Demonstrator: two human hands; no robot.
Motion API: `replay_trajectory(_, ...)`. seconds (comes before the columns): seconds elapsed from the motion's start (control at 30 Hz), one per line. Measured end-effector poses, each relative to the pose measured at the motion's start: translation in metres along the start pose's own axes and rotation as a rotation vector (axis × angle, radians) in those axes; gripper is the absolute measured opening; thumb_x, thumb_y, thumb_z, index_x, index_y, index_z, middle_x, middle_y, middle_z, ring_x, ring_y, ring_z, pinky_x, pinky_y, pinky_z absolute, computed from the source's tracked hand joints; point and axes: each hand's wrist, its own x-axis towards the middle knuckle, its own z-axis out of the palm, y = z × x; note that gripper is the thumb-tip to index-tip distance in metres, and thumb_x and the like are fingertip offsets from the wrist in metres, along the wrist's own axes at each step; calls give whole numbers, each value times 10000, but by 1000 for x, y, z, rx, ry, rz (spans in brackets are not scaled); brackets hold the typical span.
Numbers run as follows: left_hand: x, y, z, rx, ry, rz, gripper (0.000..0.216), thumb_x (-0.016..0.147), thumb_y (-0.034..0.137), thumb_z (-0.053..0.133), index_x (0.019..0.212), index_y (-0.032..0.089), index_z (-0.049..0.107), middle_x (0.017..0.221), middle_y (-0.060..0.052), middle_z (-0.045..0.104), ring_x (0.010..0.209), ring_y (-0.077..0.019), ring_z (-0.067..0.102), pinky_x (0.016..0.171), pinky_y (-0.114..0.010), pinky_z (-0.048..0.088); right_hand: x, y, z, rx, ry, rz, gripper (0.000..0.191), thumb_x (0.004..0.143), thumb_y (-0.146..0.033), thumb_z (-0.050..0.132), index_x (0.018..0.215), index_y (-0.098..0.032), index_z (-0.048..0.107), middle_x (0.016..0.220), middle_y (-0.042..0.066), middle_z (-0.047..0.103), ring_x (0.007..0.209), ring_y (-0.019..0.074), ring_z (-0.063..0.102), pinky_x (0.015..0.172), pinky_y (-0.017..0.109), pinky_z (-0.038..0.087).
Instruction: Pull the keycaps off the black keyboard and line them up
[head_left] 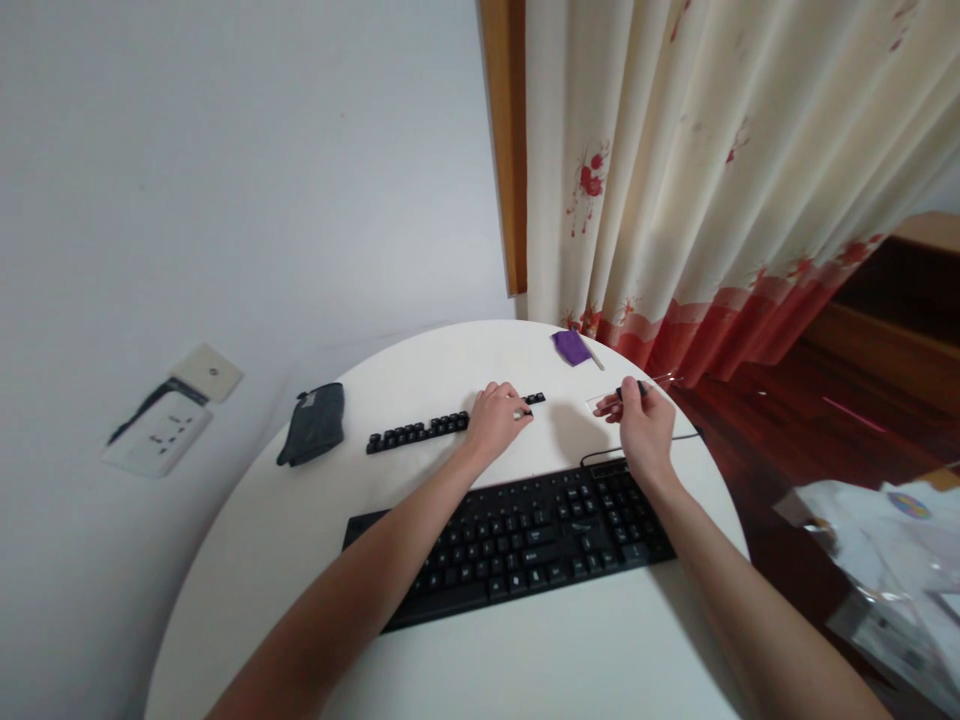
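Note:
My left hand [493, 418] rests over a row of loose black keycaps [416, 433] on the white table, its fingertips closed around a small dark piece that looks like a keycap. The row extends from under the hand on both sides. Above the table's right side, my right hand [646, 425] is closed on a small tool with a black grip [631, 389] and thin wires, resembling a keycap puller; fingers hide part of it. Below both hands lies a black keyboard [517, 540], partly covered by my forearms.
A dark zip pouch [315, 424] sits at the table's left edge. Toward the back lie a purple cloth [571, 347] and a pale stick [592, 354]. A wall socket [159, 435], a floral curtain [637, 180] and plastic bags [892, 540] surround the round table [570, 640].

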Motion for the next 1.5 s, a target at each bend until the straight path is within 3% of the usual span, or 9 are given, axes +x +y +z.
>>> replay_trajectory(0.2,0,2,0,21,33,-54,120,806,285,735,917,239,740,1036,-59,610,1050,-261,500,900,-414,417,-1,1,1,-1,-21,-2,426,915,-533,522,693,-174,574,629,56,689,520,148,650,487,241,480)
replay_trajectory(0.53,-2,1,1,14,101,-111,518,730,319,792,1206,241,600,1189,-68,544,1126,-282,445,994,-417,370,-2,1,1,6,-25,2,427,911,-530,536,688,-170,589,623,57,684,523,154,650,484,247,479)
replay_trajectory(1.5,1,-3,4,86,125,-121,608,708,375,828,1249,277,569,1173,-64,579,1105,-297,468,881,-407,378,-3,-1,2,7,-72,-2,416,935,-480,532,677,-161,600,611,49,673,515,149,634,485,247,463)
